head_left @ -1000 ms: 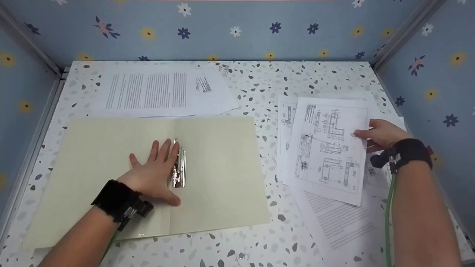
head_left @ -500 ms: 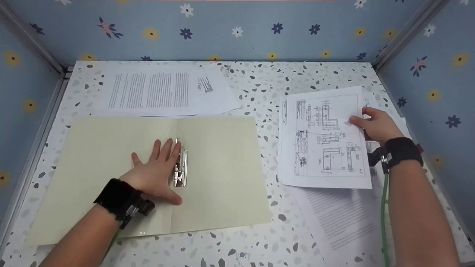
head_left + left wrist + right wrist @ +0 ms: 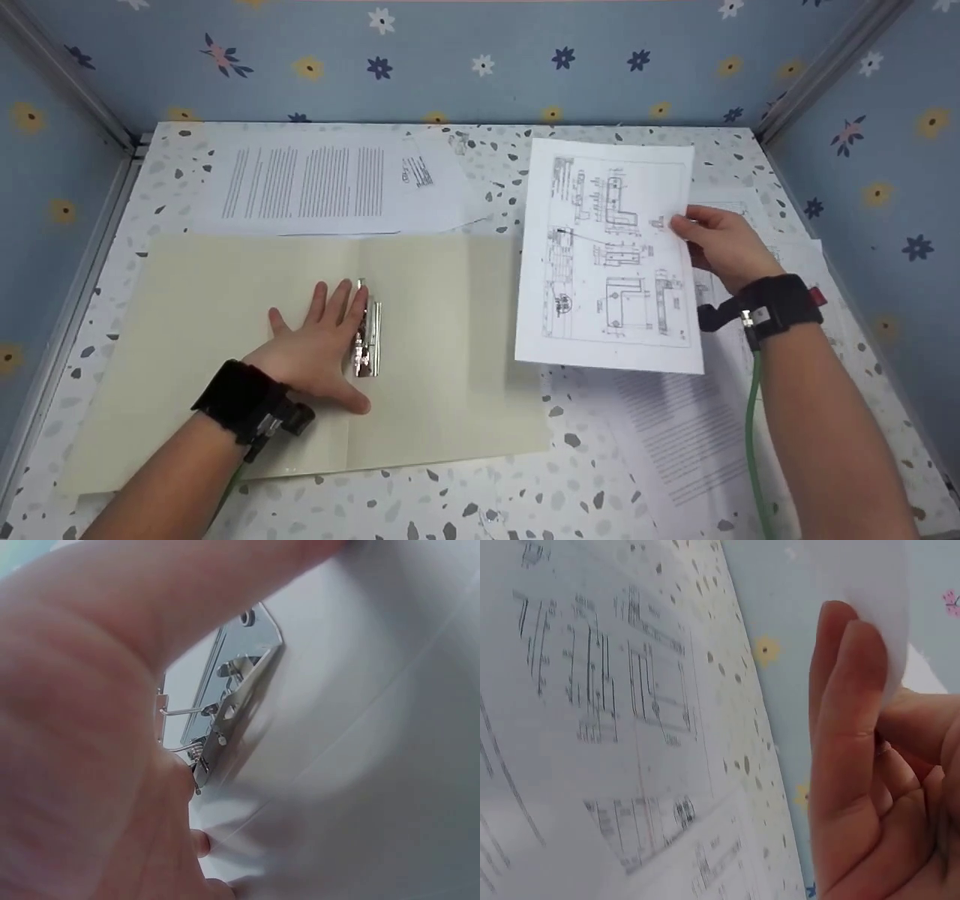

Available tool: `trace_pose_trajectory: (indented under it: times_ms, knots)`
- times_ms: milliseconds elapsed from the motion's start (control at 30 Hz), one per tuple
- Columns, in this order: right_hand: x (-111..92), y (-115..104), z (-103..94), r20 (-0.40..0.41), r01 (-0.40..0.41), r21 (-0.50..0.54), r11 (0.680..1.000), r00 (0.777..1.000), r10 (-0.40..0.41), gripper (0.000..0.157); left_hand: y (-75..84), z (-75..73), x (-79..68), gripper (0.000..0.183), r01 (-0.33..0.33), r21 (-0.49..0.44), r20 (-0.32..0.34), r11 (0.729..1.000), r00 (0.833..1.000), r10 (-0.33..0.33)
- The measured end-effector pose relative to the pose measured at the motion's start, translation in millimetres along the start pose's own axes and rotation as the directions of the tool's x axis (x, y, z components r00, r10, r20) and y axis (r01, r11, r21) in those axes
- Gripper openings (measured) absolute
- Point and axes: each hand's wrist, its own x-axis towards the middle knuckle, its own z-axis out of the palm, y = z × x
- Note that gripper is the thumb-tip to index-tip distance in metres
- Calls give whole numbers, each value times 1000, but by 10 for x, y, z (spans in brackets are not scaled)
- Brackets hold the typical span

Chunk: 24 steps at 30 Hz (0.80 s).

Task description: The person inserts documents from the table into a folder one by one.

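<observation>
We see the left hand (image 3: 319, 360) laid flat on an open cream folder (image 3: 442, 405), its fingers (image 3: 316, 302) spread and its thumb stretched across the centre crease. The index finger lies along the left side of the metal clip (image 3: 367, 341) fixed near that crease; from the head view we cannot tell whether it touches it. The left wrist view shows us the clip close up, with its thin wire prongs, just beyond the palm. In the right hand (image 3: 724, 244) we find a white sheet (image 3: 611, 259) printed with technical drawings, its right edge pinched between the thumb and the other fingers. The sheet is raised above the table (image 3: 510, 502), overlapping the folder's right edge in our head view and casting a shadow there. Below and beside it, on the right, we see loose papers (image 3: 799, 274), and nearer to us a page of printed lines (image 3: 686, 435), partly covered by the raised sheet. Behind the folder lie more printed papers (image 3: 304, 184). Both wrists wear black bands (image 3: 784, 307), and a green cable (image 3: 754, 442) runs from the right one. At the back stands a blue flowered wall (image 3: 517, 30).
</observation>
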Motion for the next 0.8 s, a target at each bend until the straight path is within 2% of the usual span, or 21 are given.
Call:
trace_pose_trajectory:
  times_ms: [133,267,467,633,800]
  knots:
    - [61,42,340,39,2,11,1000,999,-3,54,-7,1,-14,150,-6,5,-13,1000,1000,6]
    - [78,111,751,110,-12,79,997,994,3,47,-13,1,-34,149,-10,3,-26,1000,1000,10]
    - [38,224,1288,268,-47,102,994,963,18,44,-11,-10,-56,150,-5,-11,-27,1000,1000,4]
    - [11,278,1577,340,-51,70,996,940,24,40,-1,-26,-56,151,10,-14,-30,1000,1000,-11]
    - [-3,280,1730,378,-45,50,998,926,23,35,10,-21,-45,150,7,-15,-30,1000,1000,-7]
